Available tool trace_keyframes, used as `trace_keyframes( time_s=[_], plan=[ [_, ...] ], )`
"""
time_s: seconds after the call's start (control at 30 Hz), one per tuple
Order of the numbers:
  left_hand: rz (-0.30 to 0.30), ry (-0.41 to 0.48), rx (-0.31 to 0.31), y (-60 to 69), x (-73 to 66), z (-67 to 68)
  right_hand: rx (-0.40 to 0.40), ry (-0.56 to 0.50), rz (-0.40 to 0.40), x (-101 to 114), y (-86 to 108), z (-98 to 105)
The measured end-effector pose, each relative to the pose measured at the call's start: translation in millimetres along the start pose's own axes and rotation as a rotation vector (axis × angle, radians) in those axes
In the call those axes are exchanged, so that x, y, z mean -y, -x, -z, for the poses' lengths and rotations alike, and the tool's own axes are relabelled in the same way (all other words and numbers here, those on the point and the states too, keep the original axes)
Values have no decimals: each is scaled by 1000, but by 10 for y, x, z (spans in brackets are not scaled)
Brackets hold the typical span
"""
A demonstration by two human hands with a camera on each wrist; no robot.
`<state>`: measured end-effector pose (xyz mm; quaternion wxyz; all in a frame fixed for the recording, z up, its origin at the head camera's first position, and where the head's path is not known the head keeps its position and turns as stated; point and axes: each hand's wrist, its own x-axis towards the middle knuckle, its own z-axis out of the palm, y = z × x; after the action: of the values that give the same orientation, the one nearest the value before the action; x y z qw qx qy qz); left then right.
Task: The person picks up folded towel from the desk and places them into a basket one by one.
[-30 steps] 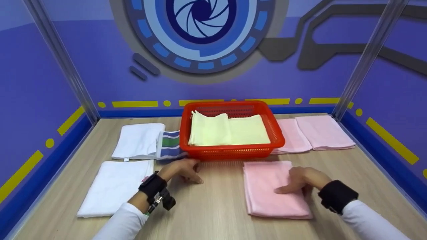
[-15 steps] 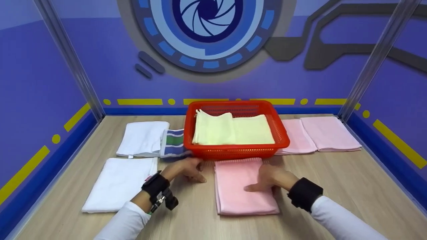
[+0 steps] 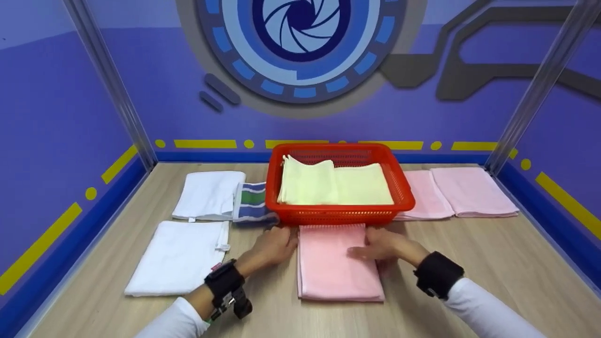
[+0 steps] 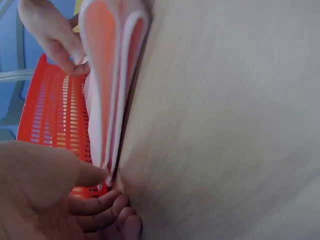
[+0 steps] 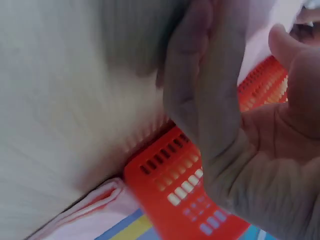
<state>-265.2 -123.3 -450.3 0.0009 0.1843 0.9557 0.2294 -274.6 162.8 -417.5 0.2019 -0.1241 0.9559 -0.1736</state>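
Since a second ago, the pink towel [image 3: 333,267] has been slid leftward, from in front of the basket [image 3: 338,215] and toward its right end to squarely in front of its middle. The right hand [image 3: 382,244] has been carried along with it, and the left hand [image 3: 274,244] has been brought to the towel's left edge.

Nearest, two white sleeves [image 3: 173,319] are seen, with black straps [image 3: 439,273] worn at the wrists. The pink towel is laid folded on the table [image 3: 399,324], its far edge close to the basket's front wall. The right hand is held at the towel's right edge, thumb spread apart from the fingers and stretched over the cloth. The left thumb and forefinger are brought close together at the far left corner; whether the cloth is clamped between them cannot be told.

In front and to the left of the basket, a white towel [image 3: 178,260] is laid flat, a small tag shown at its right edge. Against the basket's left end, a striped towel [image 3: 253,204] is partly covered. Inside the basket, yellow cloths [image 3: 307,180] are stacked. Left of the striped towel, a second white cloth [image 3: 209,195] is placed. To the basket's right, two pink cloths [image 3: 474,192] are overlapped. Behind the basket, a purple wall [image 3: 159,108] is seen.
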Motion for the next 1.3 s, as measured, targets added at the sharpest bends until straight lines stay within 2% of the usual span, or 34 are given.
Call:
trace_keyframes(
  time_s=[0.07, 0.2, 0.33, 0.43, 0.47, 0.5, 0.57, 0.67, 0.73, 0.83, 0.93, 1.03, 1.1, 1.17, 1.23, 1.3],
  plan=[
    [24, 44, -14, 16, -33, -50, -15, -12, 0, -77, 27, 9],
    [94, 134, 48, -4, -147, -93, -4, -28, 32, -157, 51, 4],
    [87, 153, 37, -56, -276, -107, -23, -53, 95, -181, 55, -11],
    [77, 243, 42, -77, -337, -102, -56, -104, 91, -204, 68, -34],
    [83, 305, 61, -74, -348, -96, -59, -142, 87, -214, 78, -43],
    [90, 396, 90, -68, -355, -92, -60, -192, 81, -223, 91, -53],
    [140, 608, 149, -44, -360, -85, -60, -307, 88, -247, 122, -78],
    [287, 921, 218, 13, -358, -74, -44, -457, 112, -289, 178, -114],
    [385, 1045, 220, 54, -353, -73, -27, -521, 127, -320, 211, -130],
    [463, 1160, 190, 94, -337, -81, 5, -586, 135, -373, 246, -150],
    [479, 1214, 162, 103, -314, -96, 13, -648, 146, -416, 263, -175],
    [483, 1200, 185, 89, -298, -111, 8, -708, 139, -438, 273, -213],
    [463, 1137, 243, 75, -306, -121, -4, -731, 120, -441, 281, -239],
    [415, 1045, 297, 60, -327, -137, -15, -741, 105, -442, 285, -262],
    [352, 942, 301, 52, -355, -151, 1, -755, 113, -441, 290, -272],
    [300, 869, 267, 61, -378, -160, 36, -771, 131, -433, 300, -269]
  ],
)
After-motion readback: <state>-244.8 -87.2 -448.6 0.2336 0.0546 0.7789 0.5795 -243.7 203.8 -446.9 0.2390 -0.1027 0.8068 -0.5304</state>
